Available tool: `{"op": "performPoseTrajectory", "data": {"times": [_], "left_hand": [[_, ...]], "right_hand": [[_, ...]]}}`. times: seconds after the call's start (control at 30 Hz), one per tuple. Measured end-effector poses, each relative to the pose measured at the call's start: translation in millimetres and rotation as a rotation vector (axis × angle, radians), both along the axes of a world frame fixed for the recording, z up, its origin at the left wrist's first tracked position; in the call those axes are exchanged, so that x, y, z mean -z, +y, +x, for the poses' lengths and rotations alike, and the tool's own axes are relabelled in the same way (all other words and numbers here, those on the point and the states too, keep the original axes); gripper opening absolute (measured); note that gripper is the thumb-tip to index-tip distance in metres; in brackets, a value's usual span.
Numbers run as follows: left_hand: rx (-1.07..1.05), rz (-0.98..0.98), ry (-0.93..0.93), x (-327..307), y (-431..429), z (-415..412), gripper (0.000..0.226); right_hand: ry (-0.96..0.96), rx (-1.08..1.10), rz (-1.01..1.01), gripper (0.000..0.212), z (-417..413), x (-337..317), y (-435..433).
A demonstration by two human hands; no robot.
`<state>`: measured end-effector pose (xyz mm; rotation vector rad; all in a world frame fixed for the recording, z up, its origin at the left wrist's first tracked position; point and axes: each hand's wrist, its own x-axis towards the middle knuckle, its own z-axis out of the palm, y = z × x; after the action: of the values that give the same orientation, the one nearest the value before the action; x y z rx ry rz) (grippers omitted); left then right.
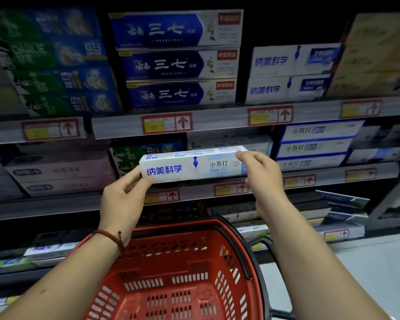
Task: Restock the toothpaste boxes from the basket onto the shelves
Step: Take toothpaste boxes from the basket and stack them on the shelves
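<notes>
A long white toothpaste box [189, 166] with blue print is held level in front of the second shelf. My left hand [125, 195] pinches its left end from below. My right hand [261, 174] grips its right end, thumb on top. Below my forearms sits the red plastic basket [229, 273]; no boxes show inside it. The box hovers just ahead of a slot in the second shelf [194, 195], between green boxes [129, 155] on the left and white-blue boxes [314, 146] on the right.
The upper shelf [217, 121] carries stacked dark blue boxes [178, 63], green-blue boxes [56, 65] at left and white boxes [291, 75] at right. Pinkish boxes [60, 174] fill the second shelf's left. Lower shelves hold more boxes. Grey floor [367, 262] lies at right.
</notes>
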<state>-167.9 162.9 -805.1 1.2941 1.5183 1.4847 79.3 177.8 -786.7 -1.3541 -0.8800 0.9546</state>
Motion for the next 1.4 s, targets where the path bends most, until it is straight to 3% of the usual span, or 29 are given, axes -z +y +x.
{"op": "performPoseTrajectory", "data": {"times": [0.17,0.5,0.73,0.9,1.1,1.4], "left_hand": [[0.003,0.024,-0.099,-11,9,27,0.031],[0.061,0.06,-0.033,-24,21,65,0.04],[0.087,0.057,0.038,-27,42,76,0.041],[0.073,0.016,-0.01,-24,57,79,0.049],[0.125,-0.022,0.013,-21,64,93,0.031],[0.066,-0.084,0.11,-7,71,102,0.039]], "right_hand": [[-0.023,0.008,0.019,0.023,18,-7,0],[0.007,0.146,0.108,0.022,53,-17,9],[-0.017,0.151,0.116,0.045,65,-22,23],[-0.006,0.139,0.113,0.057,67,-19,35],[-0.054,0.11,0.089,0.059,73,-10,46],[-0.121,0.117,0.052,0.041,63,3,55]]}}
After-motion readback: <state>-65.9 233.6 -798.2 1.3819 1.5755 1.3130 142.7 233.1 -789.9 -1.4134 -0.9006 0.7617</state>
